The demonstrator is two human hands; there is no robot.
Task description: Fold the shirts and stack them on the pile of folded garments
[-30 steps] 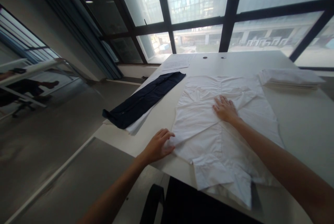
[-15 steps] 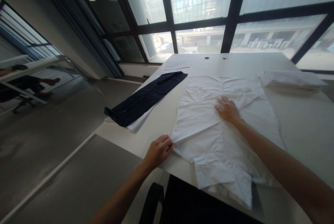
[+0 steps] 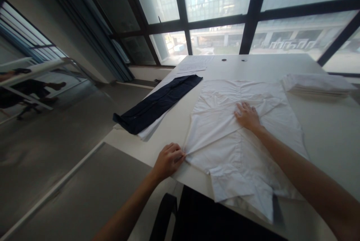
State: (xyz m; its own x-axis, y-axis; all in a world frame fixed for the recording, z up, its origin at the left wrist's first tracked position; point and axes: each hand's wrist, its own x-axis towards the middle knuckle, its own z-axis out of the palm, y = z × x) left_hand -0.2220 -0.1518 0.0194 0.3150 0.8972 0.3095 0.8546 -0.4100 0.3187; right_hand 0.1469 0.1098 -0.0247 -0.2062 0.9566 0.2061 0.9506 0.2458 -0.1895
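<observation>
A white garment (image 3: 219, 121), which looks like a shirt, lies spread on the white table (image 3: 326, 136). Its near part hangs over the front edge, and creases run across its middle. My left hand (image 3: 171, 160) pinches the garment's left edge near the table's front. A taut fold stretches from those fingers towards my right hand (image 3: 247, 116), which lies flat on the garment with its fingers spread. The exact piece of cloth between my left fingertips is partly hidden.
Left of the garment lies a folded dark navy garment (image 3: 160, 102) over white cloth. A stack of folded white cloth (image 3: 319, 84) sits at the right, and papers (image 3: 194, 65) lie at the back. A black chair armrest (image 3: 165, 211) is below. Another person's legs (image 3: 47, 87) show far left.
My left hand has shifted very slightly left, and the fold between my hands looks tighter. The view has moved a little; my right hand stays flat on the garment.
</observation>
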